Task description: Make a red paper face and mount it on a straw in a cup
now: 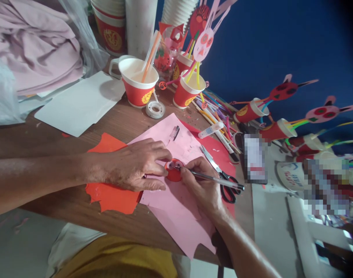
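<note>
Between my hands a small red paper disc (174, 175) with pale, eye-like marks lies on a pink sheet of paper (176, 208). My right hand (202, 183) pinches a pen (215, 179), its tip on the disc. My left hand (141, 164) rests flat, fingers stretched, with fingertips at the disc's left edge. Under the left wrist spreads an orange-red paper (118, 200) with cut, jagged edges. A pen cap (174, 133) lies on the pink sheet above the disc. Scissors with black handles (228, 189) sit just right of my right hand, partly behind the pen.
Behind the paper stand a red-and-white paper cup (138, 83) with straws, a tape roll (155, 109) and a cup (189, 90) bearing a pink rabbit face (203, 44). Coloured sticks (213, 116), a glue tube (211, 130) and a phone (255, 158) lie right. White card (80, 102) lies left.
</note>
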A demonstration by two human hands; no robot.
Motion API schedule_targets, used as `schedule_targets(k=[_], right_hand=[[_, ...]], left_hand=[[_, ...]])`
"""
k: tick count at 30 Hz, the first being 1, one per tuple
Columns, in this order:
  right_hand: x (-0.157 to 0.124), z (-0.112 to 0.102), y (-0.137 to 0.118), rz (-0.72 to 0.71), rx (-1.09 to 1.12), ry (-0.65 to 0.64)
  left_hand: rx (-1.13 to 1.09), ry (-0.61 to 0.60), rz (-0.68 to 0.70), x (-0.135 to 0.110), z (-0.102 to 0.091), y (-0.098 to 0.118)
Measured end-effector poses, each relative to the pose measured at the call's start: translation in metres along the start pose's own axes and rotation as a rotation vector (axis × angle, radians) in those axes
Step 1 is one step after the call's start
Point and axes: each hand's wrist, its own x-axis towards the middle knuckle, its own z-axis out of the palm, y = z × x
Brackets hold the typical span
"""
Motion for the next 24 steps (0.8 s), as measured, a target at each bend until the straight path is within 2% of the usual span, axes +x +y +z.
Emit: schedule_targets(k=[24], right_hand=[[0.0011,0.0007,-0.0025,-0.020,-0.021,-0.011]], left_hand=[[0.000,0.013,0.002,0.0009,0.0014,-0.0010]])
